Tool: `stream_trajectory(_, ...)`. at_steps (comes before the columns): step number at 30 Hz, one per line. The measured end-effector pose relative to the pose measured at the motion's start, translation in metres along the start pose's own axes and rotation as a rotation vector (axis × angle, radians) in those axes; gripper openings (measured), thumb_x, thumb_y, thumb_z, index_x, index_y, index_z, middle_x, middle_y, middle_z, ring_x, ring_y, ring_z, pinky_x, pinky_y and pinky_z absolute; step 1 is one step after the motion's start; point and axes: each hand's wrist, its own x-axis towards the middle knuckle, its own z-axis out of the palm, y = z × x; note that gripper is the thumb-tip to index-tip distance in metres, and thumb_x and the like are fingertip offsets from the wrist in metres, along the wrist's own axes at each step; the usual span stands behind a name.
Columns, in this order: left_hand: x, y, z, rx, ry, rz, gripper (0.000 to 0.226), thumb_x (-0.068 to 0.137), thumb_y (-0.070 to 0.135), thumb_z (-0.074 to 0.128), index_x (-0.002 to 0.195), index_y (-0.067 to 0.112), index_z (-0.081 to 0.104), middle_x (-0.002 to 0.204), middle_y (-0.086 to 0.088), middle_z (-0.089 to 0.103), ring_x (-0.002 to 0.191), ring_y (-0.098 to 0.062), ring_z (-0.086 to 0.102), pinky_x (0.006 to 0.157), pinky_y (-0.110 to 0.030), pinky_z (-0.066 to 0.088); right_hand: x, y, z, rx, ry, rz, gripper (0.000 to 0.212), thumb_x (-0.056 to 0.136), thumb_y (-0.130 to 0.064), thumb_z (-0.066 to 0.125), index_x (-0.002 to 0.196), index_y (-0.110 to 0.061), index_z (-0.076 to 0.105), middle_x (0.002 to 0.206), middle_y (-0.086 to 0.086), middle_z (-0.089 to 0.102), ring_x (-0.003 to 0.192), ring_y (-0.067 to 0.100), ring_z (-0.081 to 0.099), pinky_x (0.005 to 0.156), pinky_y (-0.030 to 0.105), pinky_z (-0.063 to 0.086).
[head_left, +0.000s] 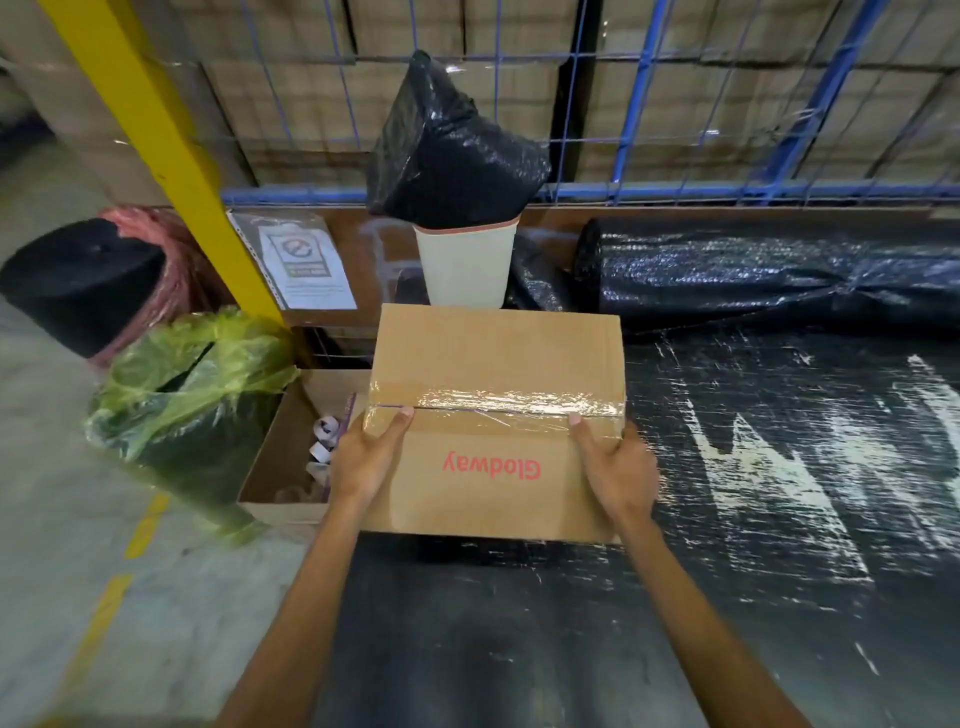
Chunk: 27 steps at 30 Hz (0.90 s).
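A brown cardboard box (493, 353) with red "Glodway" lettering and a strip of clear tape (498, 402) along its top seam sits on the black scratched table (727, 519). My left hand (366, 460) grips the box's left side, thumb lying on the top near the tape. My right hand (618, 467) grips the right side the same way, thumb on the top. The fingers of both hands go down the box's sides and are hidden.
A white bin (465, 265) topped by a black-wrapped parcel (447, 150) stands behind the box. A black plastic roll (779, 270) lies at the back right. An open carton (291, 457), a green bag (192, 389) and a yellow post (156, 135) are at left; blue mesh fencing (675, 104) behind.
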Motion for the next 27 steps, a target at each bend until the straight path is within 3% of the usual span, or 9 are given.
stream_trajectory(3,0.039,0.001,0.013,0.104,-0.036,-0.057,0.07,0.095,0.064,0.055,0.145,0.015,0.051,0.142,-0.016,0.058,0.133,-0.04,0.05,0.107,-0.046,0.038,0.039,-0.002,0.024,-0.105,-0.11,-0.009,0.103,0.074,-0.093,0.035,0.135,-0.012,0.053,0.105,0.005,0.071,0.093,0.032,0.069,0.085,0.046,0.058)
stream_trajectory(7,0.082,-0.004,0.025,0.168,-0.096,-0.109,0.077,0.094,0.068,0.05,0.144,0.009,0.05,0.144,-0.018,0.055,0.132,-0.042,0.051,0.107,-0.047,0.039,0.08,-0.006,0.042,-0.234,-0.217,0.009,0.085,0.089,-0.079,0.04,0.135,-0.009,0.048,0.121,0.015,0.067,0.107,0.037,0.066,0.091,0.046,0.054)
stream_trajectory(10,0.094,-0.005,0.023,0.117,-0.13,-0.123,0.074,0.092,0.068,0.053,0.142,0.013,0.055,0.144,-0.015,0.055,0.131,-0.04,0.051,0.108,-0.047,0.041,0.087,-0.011,0.046,-0.336,-0.226,0.022,0.091,0.089,-0.08,0.036,0.144,-0.008,0.037,0.128,0.017,0.063,0.113,0.039,0.063,0.092,0.048,0.052)
stream_trajectory(12,0.088,-0.011,0.017,0.063,-0.13,-0.092,0.064,0.096,0.06,0.054,0.143,0.015,0.055,0.144,-0.013,0.055,0.132,-0.037,0.05,0.108,-0.044,0.039,0.078,-0.011,0.048,-0.422,-0.163,-0.049,0.094,0.091,-0.077,0.035,0.156,-0.011,0.017,0.15,0.022,0.046,0.134,0.044,0.048,0.106,0.057,0.043)
stream_trajectory(14,0.073,-0.022,0.006,0.033,-0.108,-0.054,0.057,0.099,0.053,0.055,0.145,0.018,0.053,0.144,-0.012,0.056,0.133,-0.036,0.05,0.107,-0.041,0.038,0.053,-0.02,0.052,-0.502,-0.069,-0.228,0.091,0.096,-0.068,0.038,0.16,-0.011,0.007,0.165,0.023,0.015,0.151,0.044,0.017,0.119,0.062,0.016)
stream_trajectory(16,0.05,-0.043,-0.013,0.039,-0.059,-0.03,0.053,0.099,0.048,0.059,0.144,0.02,0.054,0.139,-0.012,0.062,0.129,-0.035,0.054,0.104,-0.039,0.041,0.018,-0.037,0.066,-0.475,-0.044,-0.426,0.086,0.1,-0.059,0.042,0.161,-0.01,0.008,0.167,0.024,0.003,0.154,0.041,0.003,0.12,0.059,0.003)
stream_trajectory(18,0.019,-0.077,-0.049,0.038,0.016,0.008,0.051,0.096,0.042,0.064,0.14,0.018,0.057,0.131,-0.014,0.067,0.123,-0.036,0.061,0.1,-0.04,0.046,-0.038,-0.062,0.091,-0.409,-0.092,-0.59,0.082,0.099,-0.054,0.047,0.161,-0.01,0.016,0.167,0.023,0.006,0.155,0.039,0.003,0.121,0.057,0.002)
stream_trajectory(24,-0.114,-0.224,-0.195,0.096,0.349,-0.132,0.052,0.095,0.029,0.07,0.142,0.012,0.057,0.132,-0.022,0.066,0.118,-0.04,0.064,0.101,-0.043,0.046,-0.259,-0.114,0.177,-0.225,-0.509,-0.942,0.078,0.096,-0.051,0.05,0.159,-0.013,0.024,0.168,0.017,0.013,0.155,0.034,0.01,0.123,0.051,0.021)
stream_trajectory(27,-0.208,-0.307,-0.264,0.079,0.524,-0.262,0.055,0.093,0.034,0.07,0.141,0.01,0.057,0.109,-0.027,0.073,0.098,-0.042,0.07,0.087,-0.045,0.05,-0.381,-0.111,0.207,-0.192,-0.727,-1.081,0.078,0.094,-0.048,0.053,0.158,-0.011,0.03,0.167,0.017,0.018,0.154,0.034,0.017,0.121,0.048,0.027)
